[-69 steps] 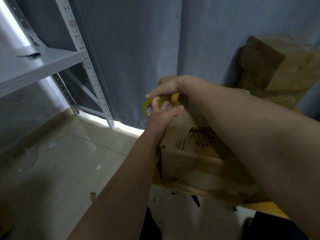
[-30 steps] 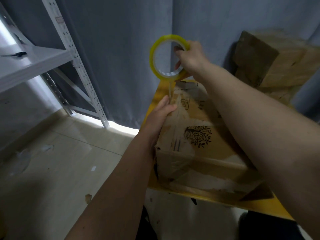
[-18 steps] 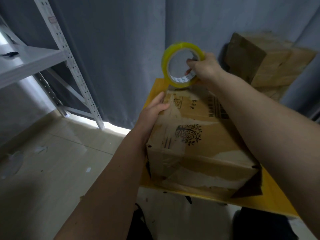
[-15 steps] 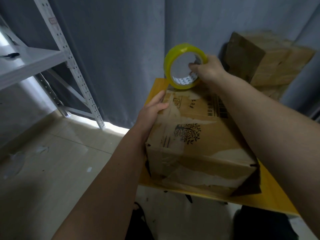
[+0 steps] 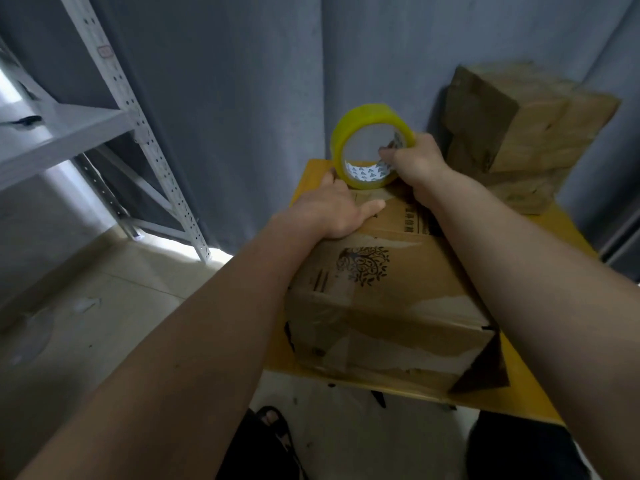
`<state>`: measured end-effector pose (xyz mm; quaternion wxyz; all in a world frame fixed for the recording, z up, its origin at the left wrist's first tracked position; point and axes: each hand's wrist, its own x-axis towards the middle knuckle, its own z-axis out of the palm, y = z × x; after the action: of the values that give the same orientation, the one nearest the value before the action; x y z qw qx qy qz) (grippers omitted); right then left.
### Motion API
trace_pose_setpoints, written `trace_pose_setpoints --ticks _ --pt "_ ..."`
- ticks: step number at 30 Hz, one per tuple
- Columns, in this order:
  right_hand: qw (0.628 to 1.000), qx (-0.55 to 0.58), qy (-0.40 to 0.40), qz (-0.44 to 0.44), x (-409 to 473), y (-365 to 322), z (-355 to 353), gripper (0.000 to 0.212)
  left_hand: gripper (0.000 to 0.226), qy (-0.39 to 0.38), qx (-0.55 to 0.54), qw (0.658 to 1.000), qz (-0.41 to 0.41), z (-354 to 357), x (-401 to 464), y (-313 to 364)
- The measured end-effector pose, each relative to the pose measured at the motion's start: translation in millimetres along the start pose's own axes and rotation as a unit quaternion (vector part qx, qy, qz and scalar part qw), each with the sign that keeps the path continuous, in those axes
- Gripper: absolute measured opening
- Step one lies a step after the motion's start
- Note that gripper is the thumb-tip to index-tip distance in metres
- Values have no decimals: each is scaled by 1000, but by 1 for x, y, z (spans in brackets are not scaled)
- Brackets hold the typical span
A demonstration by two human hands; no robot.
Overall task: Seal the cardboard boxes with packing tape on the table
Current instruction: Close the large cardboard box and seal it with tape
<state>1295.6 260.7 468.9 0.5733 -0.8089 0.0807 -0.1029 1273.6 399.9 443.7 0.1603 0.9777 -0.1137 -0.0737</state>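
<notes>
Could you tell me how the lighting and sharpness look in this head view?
Head view: dim overall; brightest at the curtain's foot; wide-angle bending of the shelf rack; the tape roll is slightly soft in the right hand.

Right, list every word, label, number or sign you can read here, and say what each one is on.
No text here can be read.
Cardboard box, top face: a row of printed characters near the right hand, too blurred to read.
Same box: a black tree emblem, with no words that can be made out.
Tape roll, inner core: a repeated small printed mark, too small to read.
Shelf upright: a small label, illegible.
</notes>
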Motion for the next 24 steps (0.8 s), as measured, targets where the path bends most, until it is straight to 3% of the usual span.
trace_pose_setpoints --ticks 6,11,16,21,24 --pt "1000 12 -6 14 -1 0 -2 15 102 11 -19 997 -77 5 -2 1" --pt "1000 21 18 9 -3 0 2 8 79 49 -6 999 20 7 -8 -5" --pt "998 9 64 10 -1 -2 -7 20 80 22 101 994 -15 3 -9 -3" --pt "988 -71 134 -18 5 8 -46 9 85 17 97 995 -28 6 -11 3" --pt "989 -10 151 -2 3 17 -42 5 88 26 105 994 -15 5 -12 2"
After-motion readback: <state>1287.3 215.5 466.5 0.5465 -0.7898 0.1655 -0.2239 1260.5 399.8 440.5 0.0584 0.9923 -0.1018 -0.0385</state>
